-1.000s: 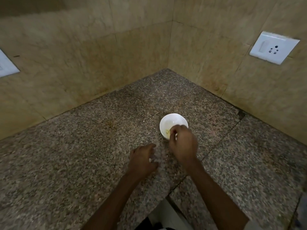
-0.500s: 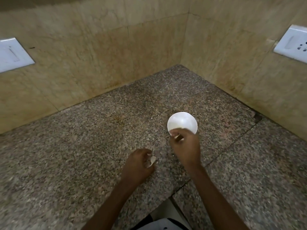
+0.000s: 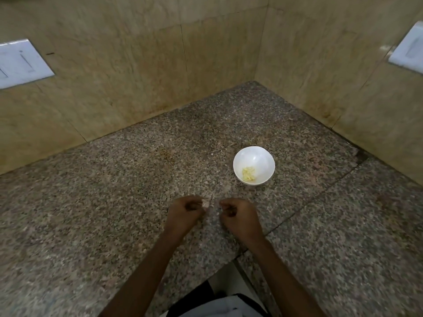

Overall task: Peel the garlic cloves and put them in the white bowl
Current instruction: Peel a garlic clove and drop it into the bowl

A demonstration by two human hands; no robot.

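Far to the left of the small round white bowl (image 3: 259, 156), a white rectangular switch plate (image 3: 21, 62) is set into the beige tiled wall (image 3: 114, 72). The speckled brown granite counter (image 3: 103, 202) runs back into the wall corner, and the bowl stands on it.

Nearer the camera than the bowl and to its left, the left hand (image 3: 184, 213) is held low over the counter. Its fingers are curled, and its thumb and fingertips pinch a small pale garlic clove (image 3: 206, 204) with papery skin. Just right of that clove, and a little left of the bowl, the right hand (image 3: 239, 217) has its fingers curled inward, with the fingertips turned toward the clove and a narrow gap between them. A pale fleck at those fingertips is too blurred to make out, so I cannot tell whether this hand pinches anything.

Inside the bowl, toward its near side, lies a small heap of yellowish peeled garlic cloves (image 3: 248, 174). Far to the right of the bowl, a second white plate (image 3: 409, 50) is on the right-hand wall, cut off by the frame edge.
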